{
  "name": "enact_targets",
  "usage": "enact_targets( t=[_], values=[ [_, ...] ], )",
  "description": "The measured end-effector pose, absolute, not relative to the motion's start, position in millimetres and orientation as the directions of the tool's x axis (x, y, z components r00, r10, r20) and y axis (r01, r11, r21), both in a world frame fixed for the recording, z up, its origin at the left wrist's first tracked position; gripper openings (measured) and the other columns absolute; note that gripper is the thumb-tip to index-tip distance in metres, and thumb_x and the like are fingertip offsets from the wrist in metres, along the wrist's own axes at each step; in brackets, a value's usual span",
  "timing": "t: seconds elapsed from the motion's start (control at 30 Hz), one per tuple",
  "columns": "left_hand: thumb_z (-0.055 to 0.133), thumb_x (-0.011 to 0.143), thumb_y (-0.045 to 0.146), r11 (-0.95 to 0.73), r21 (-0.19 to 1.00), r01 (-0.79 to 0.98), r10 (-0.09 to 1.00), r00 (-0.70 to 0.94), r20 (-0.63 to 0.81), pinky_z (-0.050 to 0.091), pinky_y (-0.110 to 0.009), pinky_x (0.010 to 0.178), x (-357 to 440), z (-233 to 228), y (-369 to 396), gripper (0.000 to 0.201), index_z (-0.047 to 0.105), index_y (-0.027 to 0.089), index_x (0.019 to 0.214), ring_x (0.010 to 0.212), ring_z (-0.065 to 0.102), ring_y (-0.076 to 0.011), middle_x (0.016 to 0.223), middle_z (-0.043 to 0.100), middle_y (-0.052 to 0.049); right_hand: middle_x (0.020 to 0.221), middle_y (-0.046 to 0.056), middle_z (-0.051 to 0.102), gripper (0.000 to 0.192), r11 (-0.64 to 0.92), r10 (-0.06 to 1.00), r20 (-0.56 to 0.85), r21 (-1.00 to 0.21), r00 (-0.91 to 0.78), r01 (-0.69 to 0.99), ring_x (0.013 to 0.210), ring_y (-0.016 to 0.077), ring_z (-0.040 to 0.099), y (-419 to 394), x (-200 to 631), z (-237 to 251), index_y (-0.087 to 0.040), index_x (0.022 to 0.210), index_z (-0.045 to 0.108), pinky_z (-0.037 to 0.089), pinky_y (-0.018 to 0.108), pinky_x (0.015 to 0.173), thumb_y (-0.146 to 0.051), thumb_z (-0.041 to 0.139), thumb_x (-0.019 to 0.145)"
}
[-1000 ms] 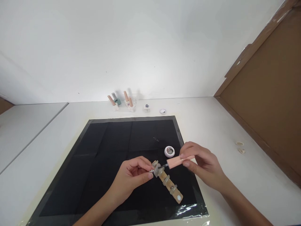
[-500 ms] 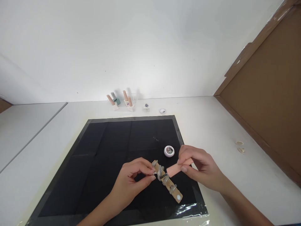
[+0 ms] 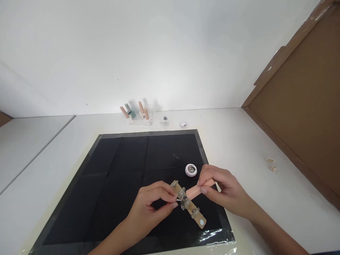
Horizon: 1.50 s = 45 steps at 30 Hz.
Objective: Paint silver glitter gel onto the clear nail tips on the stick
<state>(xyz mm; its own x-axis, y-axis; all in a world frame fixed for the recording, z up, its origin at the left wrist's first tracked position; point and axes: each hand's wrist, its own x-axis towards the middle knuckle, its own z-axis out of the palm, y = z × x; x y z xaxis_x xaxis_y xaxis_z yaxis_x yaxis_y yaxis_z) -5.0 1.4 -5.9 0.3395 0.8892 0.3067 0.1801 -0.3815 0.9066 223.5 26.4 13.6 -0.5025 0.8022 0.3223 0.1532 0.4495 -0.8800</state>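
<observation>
1. Wooden strip (image 3: 199,218) lay diagonally on the black mat (image 3: 119,198), between the hands; translucent pieces (image 3: 195,213) sat crosswise on it, white dot at the near end.
2. Left hand (image 3: 150,203): thumb and fingers pinched together on a small silvery piece (image 3: 178,200), just beside the strip's upper half.
3. Right hand (image 3: 225,187): fingers closed on a peach cap (image 3: 194,192), tilted, lower end at the strip. Contact there too small to tell.
4. Edges: strip lay fully inside the mat, near end short of the taped front border. Right hand straddled the mat's right edge; forearm over the white table (image 3: 239,141).
5. Room: gap between hands was narrow, strip and cap in it. Mat ran wide to the left of the left hand; table ran on right to the cardboard panel (image 3: 297,99).
6. Round jar (image 3: 190,175): open, near the right hand, held mixed shiny bits (image 3: 191,169).
7. White dish (image 3: 181,124): beyond the mat's far edge, something small and greyish inside.
8. Left of it: clear bottle (image 3: 165,122) with dark top, then peach-capped bottles (image 3: 148,122) and a green bottle (image 3: 132,114). Fill levels unreadable.
</observation>
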Motion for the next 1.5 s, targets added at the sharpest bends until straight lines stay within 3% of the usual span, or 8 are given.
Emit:
enact_targets(
  t=[0.23,0.43,0.57,0.7,1.03,1.33,1.5],
  values=[
    [0.065,0.071,0.001,-0.375,0.910,0.175,0.888,0.348,0.299,0.053,-0.024,0.058,-6.0,-7.2,-0.9,0.017,0.068,0.018,0.070,0.065,0.068,-0.0168,0.072,0.070,-0.007,0.068,0.000,0.054,0.012,0.402,0.885,0.300,-0.878,-0.356,0.259,0.062,0.0140,0.049,27.1,224.0,13.6,-0.023,0.081,0.057,0.041,0.027,0.057,-0.019,0.051,0.091],
    [0.065,0.070,0.000,-0.402,0.901,0.162,0.879,0.344,0.330,0.054,-0.023,0.059,-5.5,-7.0,0.4,0.018,0.068,0.018,0.070,0.064,0.068,-0.0158,0.072,0.070,-0.006,0.070,0.000,0.055,0.007,0.442,0.800,0.332,-0.889,-0.500,0.118,0.062,0.0132,0.051,24.9,224.2,13.3,-0.022,0.083,0.059,0.041,0.026,0.056,-0.021,0.055,0.088],
    [0.065,0.070,-0.001,-0.402,0.901,0.161,0.880,0.341,0.331,0.054,-0.022,0.059,-5.9,-8.0,0.7,0.019,0.068,0.017,0.071,0.065,0.068,-0.0153,0.073,0.070,-0.005,0.068,0.000,0.059,0.012,0.410,0.885,0.295,-0.859,-0.359,0.305,0.059,0.0136,0.051,26.6,224.2,16.8,-0.022,0.079,0.058,0.041,0.025,0.054,-0.020,0.052,0.090],
    [0.065,0.069,-0.003,-0.413,0.899,0.142,0.881,0.311,0.356,0.053,-0.021,0.058,-5.5,-10.3,-0.6,0.020,0.068,0.017,0.072,0.065,0.068,-0.0146,0.073,0.070,-0.004,0.072,0.001,0.064,0.015,0.395,0.918,0.356,-0.782,-0.176,0.483,0.060,0.0152,0.050,32.3,230.0,16.9,-0.022,0.079,0.056,0.042,0.026,0.055,-0.018,0.048,0.091],
    [0.067,0.069,0.000,-0.336,0.934,0.119,0.919,0.257,0.298,0.054,-0.023,0.060,-6.0,-10.5,-2.6,0.019,0.070,0.018,0.073,0.065,0.068,-0.0145,0.073,0.070,-0.004,0.074,0.003,0.057,0.014,0.537,0.843,0.340,-0.519,-0.416,0.665,0.064,0.0154,0.052,39.2,233.3,0.4,-0.018,0.084,0.056,0.038,0.027,0.055,-0.016,0.045,0.092],
    [0.067,0.069,0.000,-0.317,0.942,0.109,0.926,0.248,0.283,0.054,-0.023,0.060,-4.9,-10.4,-0.6,0.019,0.071,0.017,0.072,0.065,0.068,-0.0146,0.071,0.070,-0.004,0.079,0.004,0.058,0.014,0.544,0.839,0.299,-0.496,-0.455,0.677,0.067,0.0157,0.054,41.8,231.2,-1.0,-0.018,0.086,0.056,0.039,0.027,0.057,-0.016,0.044,0.093],
    [0.067,0.069,0.000,-0.305,0.946,0.106,0.928,0.254,0.271,0.054,-0.023,0.059,-6.7,-11.5,-1.7,0.018,0.071,0.018,0.073,0.065,0.068,-0.0149,0.072,0.070,-0.004,0.083,0.004,0.059,0.015,0.487,0.870,0.237,-0.541,-0.432,0.685,0.070,0.0164,0.056,42.8,231.6,-2.6,-0.020,0.088,0.056,0.041,0.028,0.059,-0.018,0.042,0.094]
  ],
)
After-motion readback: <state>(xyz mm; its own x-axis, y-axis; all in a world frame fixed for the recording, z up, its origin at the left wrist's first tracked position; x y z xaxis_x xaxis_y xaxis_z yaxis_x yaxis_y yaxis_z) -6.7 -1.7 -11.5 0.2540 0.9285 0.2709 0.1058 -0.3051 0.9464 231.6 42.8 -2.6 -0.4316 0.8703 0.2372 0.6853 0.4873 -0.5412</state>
